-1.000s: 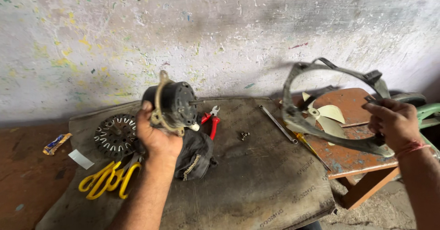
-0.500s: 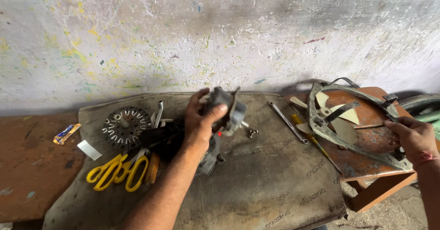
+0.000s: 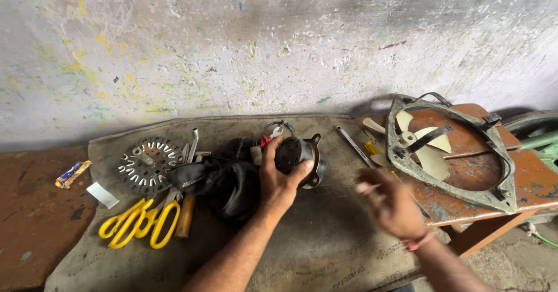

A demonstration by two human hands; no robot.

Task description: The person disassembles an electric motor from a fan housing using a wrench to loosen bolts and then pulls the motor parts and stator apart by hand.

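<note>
While the left hand [image 3: 278,178] wraps its fingers [image 3: 303,168] around the dark round fan motor [image 3: 299,159], the motor rests on the grey mat [image 3: 325,239] near the middle of the bench, its axis lying roughly level and pointing to the right. The right hand [image 3: 389,202] hovers just to the right of it, apart from it and blurred, fingers loosely spread and holding nothing, so the left hand is the one on the motor. Behind the left wrist lies one crumpled black cloth [image 3: 224,181]. Farther left are one slotted metal disc [image 3: 143,162] and one pair of yellow-handled scissors [image 3: 139,222]. To the right, one long spanner [image 3: 354,145] lies on the mat, and one fan frame [image 3: 465,193] with pale blades [image 3: 430,152] sits on a rusty red board [image 3: 523,175].
</note>
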